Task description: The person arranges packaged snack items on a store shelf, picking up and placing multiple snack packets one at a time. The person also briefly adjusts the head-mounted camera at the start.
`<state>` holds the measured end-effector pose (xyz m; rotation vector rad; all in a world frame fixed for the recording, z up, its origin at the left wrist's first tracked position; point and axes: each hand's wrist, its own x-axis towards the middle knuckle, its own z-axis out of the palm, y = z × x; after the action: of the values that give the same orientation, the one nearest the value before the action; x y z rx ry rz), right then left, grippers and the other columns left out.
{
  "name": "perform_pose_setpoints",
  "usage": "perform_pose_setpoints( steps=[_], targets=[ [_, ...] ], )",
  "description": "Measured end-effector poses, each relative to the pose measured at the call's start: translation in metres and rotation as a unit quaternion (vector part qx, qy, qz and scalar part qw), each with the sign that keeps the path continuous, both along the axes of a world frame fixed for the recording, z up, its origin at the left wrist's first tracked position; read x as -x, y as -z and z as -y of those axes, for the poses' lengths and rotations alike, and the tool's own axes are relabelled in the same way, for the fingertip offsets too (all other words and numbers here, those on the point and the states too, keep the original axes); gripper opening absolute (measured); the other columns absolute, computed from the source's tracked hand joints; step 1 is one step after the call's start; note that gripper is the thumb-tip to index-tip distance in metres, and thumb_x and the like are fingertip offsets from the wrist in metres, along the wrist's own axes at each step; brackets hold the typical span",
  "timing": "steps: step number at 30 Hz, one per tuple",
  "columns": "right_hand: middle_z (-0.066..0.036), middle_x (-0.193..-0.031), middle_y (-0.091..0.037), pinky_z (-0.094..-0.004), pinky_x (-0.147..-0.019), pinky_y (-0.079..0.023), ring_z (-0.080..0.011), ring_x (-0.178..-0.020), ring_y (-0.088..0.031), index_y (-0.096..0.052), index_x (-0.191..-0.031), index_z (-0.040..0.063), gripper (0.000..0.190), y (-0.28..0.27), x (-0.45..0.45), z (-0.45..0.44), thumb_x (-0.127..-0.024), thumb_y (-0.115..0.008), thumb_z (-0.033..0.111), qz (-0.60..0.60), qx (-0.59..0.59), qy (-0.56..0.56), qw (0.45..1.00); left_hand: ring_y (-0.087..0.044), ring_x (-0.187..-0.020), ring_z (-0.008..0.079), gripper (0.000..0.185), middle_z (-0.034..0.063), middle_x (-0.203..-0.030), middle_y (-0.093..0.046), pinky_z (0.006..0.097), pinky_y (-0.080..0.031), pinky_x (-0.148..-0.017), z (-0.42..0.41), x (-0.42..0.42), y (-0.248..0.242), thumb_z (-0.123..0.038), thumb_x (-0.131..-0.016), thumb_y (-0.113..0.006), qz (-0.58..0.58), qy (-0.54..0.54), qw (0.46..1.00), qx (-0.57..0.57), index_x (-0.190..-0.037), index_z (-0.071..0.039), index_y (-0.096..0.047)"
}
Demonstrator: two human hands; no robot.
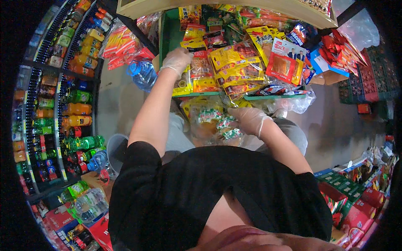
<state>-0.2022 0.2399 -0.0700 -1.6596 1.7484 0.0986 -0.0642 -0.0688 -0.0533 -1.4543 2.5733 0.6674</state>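
Note:
My left hand [177, 61], in a clear thin glove, rests at the left of a green tray [168, 31] of snack packets. Its curled fingers touch the edge of a yellow-and-black packet [194, 44]; whether they grip it is hidden. Just right of it lie red-and-clear packets [201, 64] and a fanned pile of yellow packets [237, 67]. Lower down, my gloved right hand [251, 119] grips the side of a clear plastic bag [204, 133] in front of my lap. Green-and-white printed packets [230, 125] show through the bag.
A wooden shelf edge [220, 14] overhangs the tray. On the left stand a blue water jug [143, 73] and bottle shelves [59, 103]. A blue-and-white carton [328, 67] with red packets is at the right, near stacked crates [361, 78]. A pale bucket [116, 150] stands by my left side.

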Motion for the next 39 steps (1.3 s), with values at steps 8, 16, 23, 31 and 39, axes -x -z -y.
perform_pose_setpoints(
  steps=[8, 16, 23, 31, 39],
  targets=[
    [-0.026, -0.110, -0.071, -0.0525, -0.091, -0.053, -0.0442, -0.105, -0.067, -0.054, -0.143, 0.008, 0.057, -0.021, 0.023, 0.017, -0.096, -0.068, 0.036, 0.001, -0.012, 0.019, 1.000, -0.050, -0.137, 0.0336, 0.054, 0.0090, -0.139, -0.066, 0.0467, -0.038, -0.110, 0.041, 0.037, 0.056, -0.056, -0.091, -0.063, 0.132, -0.083, 0.984, 0.085, -0.129, -0.020, -0.074],
    [-0.024, -0.116, -0.071, -0.0490, -0.095, -0.053, -0.0421, -0.109, -0.068, -0.057, -0.142, 0.009, 0.055, -0.006, 0.047, 0.016, -0.096, -0.068, 0.035, 0.020, 0.033, 0.018, 0.999, -0.063, -0.121, 0.0433, 0.045, 0.0233, -0.122, -0.070, 0.0508, -0.047, -0.100, 0.080, 0.036, 0.074, -0.036, -0.097, -0.062, -0.233, -0.107, 0.965, 0.051, -0.132, -0.008, -0.062],
    [-0.015, -0.119, -0.073, -0.0341, -0.097, -0.052, -0.0233, -0.110, -0.069, -0.061, -0.140, 0.007, 0.046, -0.028, 0.078, 0.060, -0.099, -0.070, 0.027, 0.158, 0.167, 0.174, 0.958, -0.068, -0.094, 0.0401, 0.032, 0.0240, -0.102, -0.070, 0.0460, -0.052, -0.081, 0.029, 0.046, -0.024, -0.026, -0.100, -0.065, -0.453, -0.047, 0.879, 0.142, -0.113, 0.002, -0.057],
    [-0.004, -0.108, -0.071, -0.0313, -0.090, -0.054, -0.0168, -0.093, -0.065, -0.060, -0.137, 0.005, 0.053, -0.036, 0.081, 0.105, -0.092, -0.082, 0.023, 0.542, 0.142, 0.439, 0.702, -0.058, -0.074, 0.0133, 0.033, 0.0059, -0.091, -0.063, 0.0299, -0.048, -0.064, -0.033, 0.057, -0.026, -0.029, -0.098, -0.071, -0.510, -0.061, 0.827, -0.230, -0.112, -0.001, -0.061],
    [-0.001, -0.090, -0.069, -0.0279, -0.070, -0.051, -0.0126, -0.079, -0.062, -0.071, -0.108, 0.006, 0.024, -0.017, 0.095, 0.108, -0.093, -0.079, 0.023, 0.523, 0.144, 0.465, 0.700, -0.068, -0.087, 0.0139, 0.038, 0.0034, -0.098, -0.072, 0.0312, -0.055, -0.072, -0.012, 0.064, -0.014, -0.036, -0.095, -0.073, -0.459, -0.082, 0.810, -0.355, -0.116, -0.005, -0.065]
  ],
)
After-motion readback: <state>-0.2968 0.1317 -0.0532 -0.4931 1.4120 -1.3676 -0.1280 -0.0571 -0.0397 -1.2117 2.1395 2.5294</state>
